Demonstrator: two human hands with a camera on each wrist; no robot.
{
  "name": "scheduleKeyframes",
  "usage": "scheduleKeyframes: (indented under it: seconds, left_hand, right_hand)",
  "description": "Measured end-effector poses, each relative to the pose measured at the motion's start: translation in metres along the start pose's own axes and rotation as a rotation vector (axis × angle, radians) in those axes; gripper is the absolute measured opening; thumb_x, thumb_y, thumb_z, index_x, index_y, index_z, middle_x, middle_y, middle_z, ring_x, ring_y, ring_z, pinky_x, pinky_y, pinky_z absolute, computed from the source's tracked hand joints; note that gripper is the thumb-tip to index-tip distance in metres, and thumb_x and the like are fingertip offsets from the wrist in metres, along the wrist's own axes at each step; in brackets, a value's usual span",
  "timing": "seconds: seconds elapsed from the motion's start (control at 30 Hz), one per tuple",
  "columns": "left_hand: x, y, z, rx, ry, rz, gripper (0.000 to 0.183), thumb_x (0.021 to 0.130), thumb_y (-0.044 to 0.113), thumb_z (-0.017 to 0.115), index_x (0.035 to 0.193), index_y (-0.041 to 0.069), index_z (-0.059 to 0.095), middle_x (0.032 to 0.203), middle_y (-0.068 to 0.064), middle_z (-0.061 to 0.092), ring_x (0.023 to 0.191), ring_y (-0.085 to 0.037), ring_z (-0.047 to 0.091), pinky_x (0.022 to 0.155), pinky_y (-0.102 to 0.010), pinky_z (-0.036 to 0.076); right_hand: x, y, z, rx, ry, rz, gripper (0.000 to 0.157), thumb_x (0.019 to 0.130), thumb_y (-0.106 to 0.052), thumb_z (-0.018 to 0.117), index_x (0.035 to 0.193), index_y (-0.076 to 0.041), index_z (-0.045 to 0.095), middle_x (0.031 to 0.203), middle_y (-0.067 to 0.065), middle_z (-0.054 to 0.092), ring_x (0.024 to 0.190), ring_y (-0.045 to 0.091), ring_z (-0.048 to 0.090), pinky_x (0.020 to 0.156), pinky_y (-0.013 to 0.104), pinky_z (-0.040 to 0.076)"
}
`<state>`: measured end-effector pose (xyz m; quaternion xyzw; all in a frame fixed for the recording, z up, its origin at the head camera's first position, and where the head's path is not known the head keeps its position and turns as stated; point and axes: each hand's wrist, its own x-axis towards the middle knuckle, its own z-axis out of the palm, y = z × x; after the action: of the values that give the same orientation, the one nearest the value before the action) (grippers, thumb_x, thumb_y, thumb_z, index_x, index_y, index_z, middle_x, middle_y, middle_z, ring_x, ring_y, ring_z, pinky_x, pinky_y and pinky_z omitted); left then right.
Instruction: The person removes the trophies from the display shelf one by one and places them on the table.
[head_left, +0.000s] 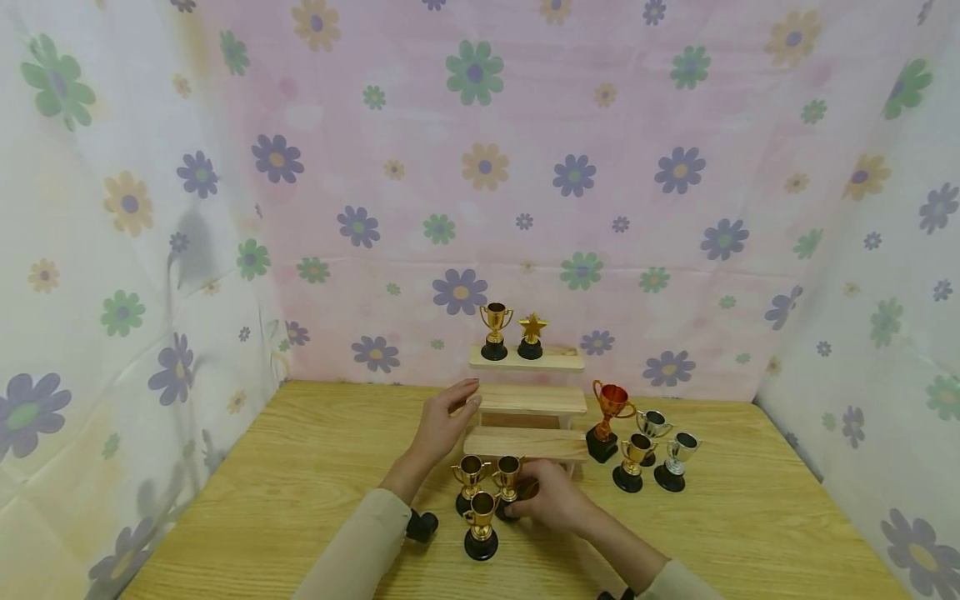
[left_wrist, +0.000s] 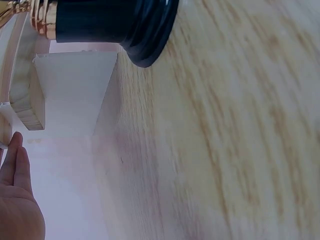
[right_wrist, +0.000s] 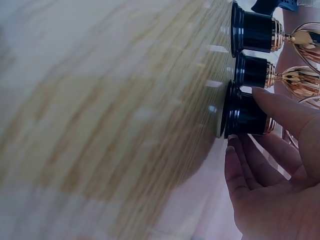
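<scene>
With thumb and fingers, my right hand (head_left: 558,500) grips the black base (right_wrist: 250,117) of a gold trophy cup (head_left: 507,472). Two more gold trophy cups stand upright close by, one (head_left: 469,473) to its left and one (head_left: 482,512) nearer the front. My left hand (head_left: 438,427) is at the left side of a stepped wooden stand (head_left: 532,400), its fingers (left_wrist: 22,167) extended by a step's edge. Whether they touch it I cannot tell for sure. On the top step are a gold trophy cup (head_left: 495,325) and a gold star trophy (head_left: 532,333).
Right of the stand, a reddish-orange trophy (head_left: 611,408) stands beside a small gold trophy (head_left: 635,454) and two silver trophies (head_left: 681,454). All rest on the wood-grain table (head_left: 360,442). Flowered cloth (head_left: 517,150) hangs behind and at both sides.
</scene>
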<state>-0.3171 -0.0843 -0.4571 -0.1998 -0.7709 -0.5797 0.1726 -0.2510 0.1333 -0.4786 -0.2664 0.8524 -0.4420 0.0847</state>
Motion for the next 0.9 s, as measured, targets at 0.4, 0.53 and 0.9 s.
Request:
scheduleKeyframes:
  seconds: [0.4, 0.53, 0.9]
  left_hand:
    - [0.008, -0.038, 0.001, 0.022, -0.021, 0.015, 0.037, 0.102, 0.013, 0.065, 0.133, -0.007, 0.064, 0.143, -0.020, 0.059, 0.137, -0.034, 0.052, 0.107, -0.052, 0.048]
    - [0.007, -0.037, 0.002, 0.013, -0.014, 0.007, 0.036, 0.102, 0.011, 0.065, 0.133, -0.008, 0.064, 0.143, -0.022, 0.059, 0.137, -0.036, 0.052, 0.107, -0.054, 0.047]
    - [0.006, -0.035, -0.002, 0.014, -0.055, -0.002, 0.040, 0.104, 0.018, 0.063, 0.136, -0.006, 0.063, 0.146, -0.022, 0.056, 0.140, -0.032, 0.050, 0.110, -0.049, 0.046]
  right_hand:
    - [0.000, 0.002, 0.000, -0.004, -0.006, 0.011, 0.020, 0.080, -0.007, 0.087, 0.097, -0.007, 0.076, 0.093, 0.001, 0.071, 0.086, 0.020, 0.066, 0.072, 0.027, 0.052]
    - [0.000, 0.003, 0.000, -0.002, -0.015, 0.007, 0.021, 0.080, -0.007, 0.087, 0.099, -0.008, 0.077, 0.093, 0.001, 0.072, 0.084, 0.017, 0.066, 0.072, 0.027, 0.053]
    - [-0.003, 0.003, -0.004, -0.022, -0.029, -0.023, 0.027, 0.081, -0.011, 0.087, 0.105, -0.010, 0.075, 0.097, 0.001, 0.071, 0.091, 0.023, 0.065, 0.079, 0.035, 0.054]
